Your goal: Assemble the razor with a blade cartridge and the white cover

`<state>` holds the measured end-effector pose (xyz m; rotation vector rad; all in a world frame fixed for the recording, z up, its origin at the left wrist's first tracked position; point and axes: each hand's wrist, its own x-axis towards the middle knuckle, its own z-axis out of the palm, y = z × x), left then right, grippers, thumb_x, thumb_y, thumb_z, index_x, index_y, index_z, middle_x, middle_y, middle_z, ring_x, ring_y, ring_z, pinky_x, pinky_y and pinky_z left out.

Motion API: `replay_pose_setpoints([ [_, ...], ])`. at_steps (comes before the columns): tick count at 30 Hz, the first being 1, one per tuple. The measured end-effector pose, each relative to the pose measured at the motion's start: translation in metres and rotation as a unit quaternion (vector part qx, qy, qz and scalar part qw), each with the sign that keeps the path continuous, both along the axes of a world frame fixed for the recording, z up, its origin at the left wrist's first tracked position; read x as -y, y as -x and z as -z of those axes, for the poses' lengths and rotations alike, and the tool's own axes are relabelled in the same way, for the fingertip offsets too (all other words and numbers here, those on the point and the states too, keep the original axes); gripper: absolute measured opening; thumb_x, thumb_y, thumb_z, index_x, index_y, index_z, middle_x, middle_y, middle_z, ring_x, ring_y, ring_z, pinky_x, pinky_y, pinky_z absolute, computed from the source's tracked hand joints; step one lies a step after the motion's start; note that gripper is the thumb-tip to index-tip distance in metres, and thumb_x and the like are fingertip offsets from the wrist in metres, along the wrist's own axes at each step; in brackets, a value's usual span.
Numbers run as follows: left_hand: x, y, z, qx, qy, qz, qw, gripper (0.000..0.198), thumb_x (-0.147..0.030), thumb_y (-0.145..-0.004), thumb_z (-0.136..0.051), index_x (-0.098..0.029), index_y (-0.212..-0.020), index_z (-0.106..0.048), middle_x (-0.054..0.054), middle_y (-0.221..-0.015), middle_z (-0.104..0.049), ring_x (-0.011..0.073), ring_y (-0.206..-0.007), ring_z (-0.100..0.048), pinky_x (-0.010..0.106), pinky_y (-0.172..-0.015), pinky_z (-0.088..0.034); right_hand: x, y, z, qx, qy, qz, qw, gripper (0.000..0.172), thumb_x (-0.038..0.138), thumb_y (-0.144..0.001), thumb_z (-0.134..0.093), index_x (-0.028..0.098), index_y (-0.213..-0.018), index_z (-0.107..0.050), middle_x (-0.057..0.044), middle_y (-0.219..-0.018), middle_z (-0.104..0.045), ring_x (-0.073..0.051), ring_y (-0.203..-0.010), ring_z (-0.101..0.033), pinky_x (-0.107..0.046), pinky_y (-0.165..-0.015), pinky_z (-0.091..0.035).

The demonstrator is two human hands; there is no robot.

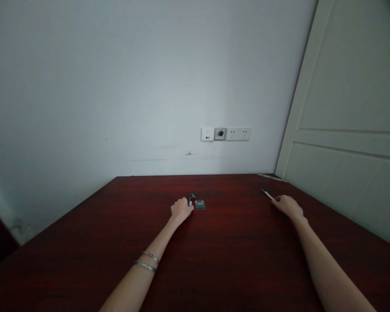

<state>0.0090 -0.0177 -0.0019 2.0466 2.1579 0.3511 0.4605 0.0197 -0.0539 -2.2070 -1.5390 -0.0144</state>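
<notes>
My left hand (181, 209) is closed around the handle of a small razor (191, 199), whose green and dark head points up and away from me. Just right of it, a small clear case (199, 205) with teal and dark parts inside lies flat on the dark red table (227, 255). Farther right, my right hand (288, 205) rests low over the table with its fingers closed on the near end of a thin whitish stick-like tool (268, 195). The tool's darker tip points away to the left. What exactly this tool is cannot be made out.
A white wall (156, 86) with a row of sockets (238, 134) and a dark plug (220, 134) rises behind the table. A pale panelled door (351, 104) borders the right side. A thin pale strip (272, 177) lies at the back right corner.
</notes>
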Motion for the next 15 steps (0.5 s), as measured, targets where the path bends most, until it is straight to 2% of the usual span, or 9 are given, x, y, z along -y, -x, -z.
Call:
replay_pose_setpoints([
  [3, 0.0, 0.0, 0.0, 0.005, -0.004, 0.006, 1.0, 0.032, -0.043, -0.074, -0.051, -0.018, -0.092, -0.06, 0.012, -0.101, -0.065, 0.0261, -0.097, -0.06, 0.029, -0.074, -0.044, 0.005, 0.006, -0.006, -0.021, 0.035, 0.013, 0.999, 0.03, 0.035, -0.07, -0.054, 0.019, -0.087, -0.071, -0.016, -0.092, -0.066, -0.032, -0.085, -0.062, -0.041, -0.067, -0.048],
  [8, -0.001, 0.001, 0.0, 0.016, -0.002, 0.003, 1.0, 0.033, -0.045, -0.072, -0.052, -0.019, -0.091, -0.059, 0.012, -0.102, -0.065, 0.0262, -0.098, -0.06, 0.03, -0.074, -0.044, 0.011, 0.012, -0.01, -0.022, 0.048, 0.021, 0.998, 0.034, 0.035, -0.071, -0.051, 0.019, -0.095, -0.068, -0.016, -0.099, -0.065, -0.032, -0.088, -0.062, -0.039, -0.066, -0.049],
  [15, -0.003, 0.002, 0.005, 0.014, -0.011, 0.013, 1.0, 0.033, -0.046, -0.072, -0.05, -0.018, -0.089, -0.059, 0.012, -0.101, -0.065, 0.0273, -0.095, -0.06, 0.031, -0.072, -0.044, 0.005, 0.013, -0.004, -0.002, 0.054, -0.023, 0.998, 0.032, 0.036, -0.073, -0.052, 0.016, -0.091, -0.068, -0.016, -0.091, -0.067, -0.03, -0.086, -0.063, -0.036, -0.068, -0.048],
])
